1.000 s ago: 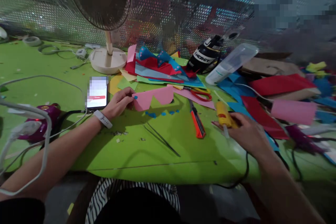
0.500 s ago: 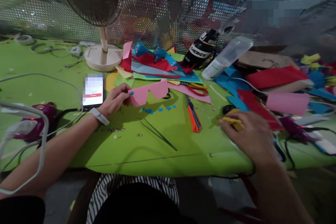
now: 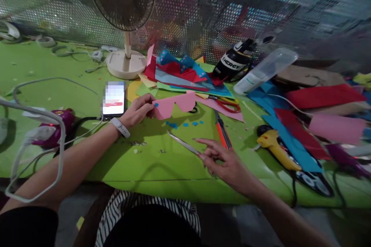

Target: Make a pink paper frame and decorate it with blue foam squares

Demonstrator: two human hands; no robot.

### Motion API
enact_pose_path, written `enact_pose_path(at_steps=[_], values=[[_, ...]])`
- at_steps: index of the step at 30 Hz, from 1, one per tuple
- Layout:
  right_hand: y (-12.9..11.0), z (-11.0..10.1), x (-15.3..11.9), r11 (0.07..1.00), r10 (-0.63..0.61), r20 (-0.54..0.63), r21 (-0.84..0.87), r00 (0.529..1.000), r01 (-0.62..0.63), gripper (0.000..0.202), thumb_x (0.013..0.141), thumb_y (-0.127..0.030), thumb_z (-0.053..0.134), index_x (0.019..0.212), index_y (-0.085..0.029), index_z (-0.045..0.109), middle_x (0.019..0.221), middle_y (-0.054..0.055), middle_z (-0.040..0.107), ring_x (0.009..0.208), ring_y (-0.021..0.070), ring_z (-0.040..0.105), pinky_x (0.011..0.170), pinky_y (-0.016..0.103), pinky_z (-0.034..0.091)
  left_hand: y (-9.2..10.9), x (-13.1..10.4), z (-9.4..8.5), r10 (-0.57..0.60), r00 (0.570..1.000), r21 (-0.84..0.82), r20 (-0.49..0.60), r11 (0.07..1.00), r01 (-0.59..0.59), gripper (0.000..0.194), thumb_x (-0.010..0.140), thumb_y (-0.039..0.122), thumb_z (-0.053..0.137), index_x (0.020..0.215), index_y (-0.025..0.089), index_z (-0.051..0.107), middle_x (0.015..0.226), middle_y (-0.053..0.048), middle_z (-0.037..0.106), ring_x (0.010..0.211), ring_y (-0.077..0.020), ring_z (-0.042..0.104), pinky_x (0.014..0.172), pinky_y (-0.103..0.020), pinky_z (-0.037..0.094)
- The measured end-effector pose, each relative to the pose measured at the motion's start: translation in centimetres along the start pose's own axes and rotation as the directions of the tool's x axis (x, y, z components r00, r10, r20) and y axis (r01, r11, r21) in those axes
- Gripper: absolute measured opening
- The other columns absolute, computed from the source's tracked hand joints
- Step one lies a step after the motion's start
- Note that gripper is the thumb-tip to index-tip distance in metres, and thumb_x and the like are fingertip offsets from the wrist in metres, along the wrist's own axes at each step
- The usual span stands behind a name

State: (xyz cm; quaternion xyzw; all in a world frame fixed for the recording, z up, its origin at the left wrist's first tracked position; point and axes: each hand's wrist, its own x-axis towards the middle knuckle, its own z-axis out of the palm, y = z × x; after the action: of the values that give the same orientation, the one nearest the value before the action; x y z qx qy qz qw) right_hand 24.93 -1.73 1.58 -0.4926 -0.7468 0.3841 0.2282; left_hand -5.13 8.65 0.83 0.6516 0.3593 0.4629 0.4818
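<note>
Left hand (image 3: 139, 111) pinches the left end of pink paper cutout (image 3: 165, 109); 1 blue piece (image 3: 156, 104) on it, beside the fingertips. Right hand (image 3: 222, 161), partly curled, grips tweezers (image 3: 184, 144) near blue scraps (image 3: 186, 124). Glue gun (image 3: 276, 148) lies well right.

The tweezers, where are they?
In the head view, the tweezers are in the right hand, over the green table, left of the orange cutter and on the near side of the blue paper bits.
</note>
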Motion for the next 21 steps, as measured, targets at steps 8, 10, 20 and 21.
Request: enact_pose_path(at_steps=[8,10,20,21], values=[[-2.2,-1.9,2.7,0.837,0.016,-0.192,0.539,0.981,0.092,0.019,0.077,-0.035,0.075,0.088,-0.02,0.073,0.057,0.0,0.066,0.043,0.0128,0.061,0.041,0.024,0.052,0.0,0.0,-0.1,-0.002,1.0,-0.001,0.005,1.0,0.002,0.007,0.08,0.021,0.05,0.084,0.015,0.052,0.062,0.001,0.056,0.052,-0.0106,0.053,0.051,-0.024,0.043],[-2.5,-1.6,3.8,0.872,-0.021,-0.248,0.468,0.968,0.139,0.017,0.081,-0.036,0.071,0.087,-0.02,0.072,0.055,-0.002,0.064,0.04,0.0111,0.057,0.037,0.022,0.049,0.0,0.0,-0.1,-0.005,1.0,-0.001,0.001,1.0,0.005,0.007,0.08,0.021,0.05,0.084,0.015,0.052,0.061,0.001,0.055,0.052,-0.0106,0.053,0.051,-0.024,0.042],[-1.1,-2.9,7.3,0.961,-0.253,0.038,-0.106,0.967,0.256,0.017,0.081,-0.036,0.068,0.081,-0.021,0.076,0.074,0.003,0.075,0.064,0.0164,0.069,0.057,0.026,0.057,0.0,0.2,-0.3,-0.014,1.0,0.022,0.001,1.0,0.014,0.007,0.081,0.021,0.051,0.085,0.016,0.053,0.06,0.002,0.057,0.051,-0.011,0.054,0.05,-0.024,0.043],[-0.9,-2.9,7.4,0.976,-0.214,0.021,-0.046,0.977,0.215,0.019,0.08,-0.038,0.07,0.082,-0.02,0.076,0.074,0.003,0.075,0.065,0.0175,0.07,0.058,0.027,0.058,0.0,0.2,-0.3,-0.012,1.0,0.023,0.005,1.0,0.012,0.007,0.081,0.021,0.051,0.085,0.016,0.053,0.06,0.002,0.057,0.051,-0.0111,0.054,0.05,-0.024,0.043]])
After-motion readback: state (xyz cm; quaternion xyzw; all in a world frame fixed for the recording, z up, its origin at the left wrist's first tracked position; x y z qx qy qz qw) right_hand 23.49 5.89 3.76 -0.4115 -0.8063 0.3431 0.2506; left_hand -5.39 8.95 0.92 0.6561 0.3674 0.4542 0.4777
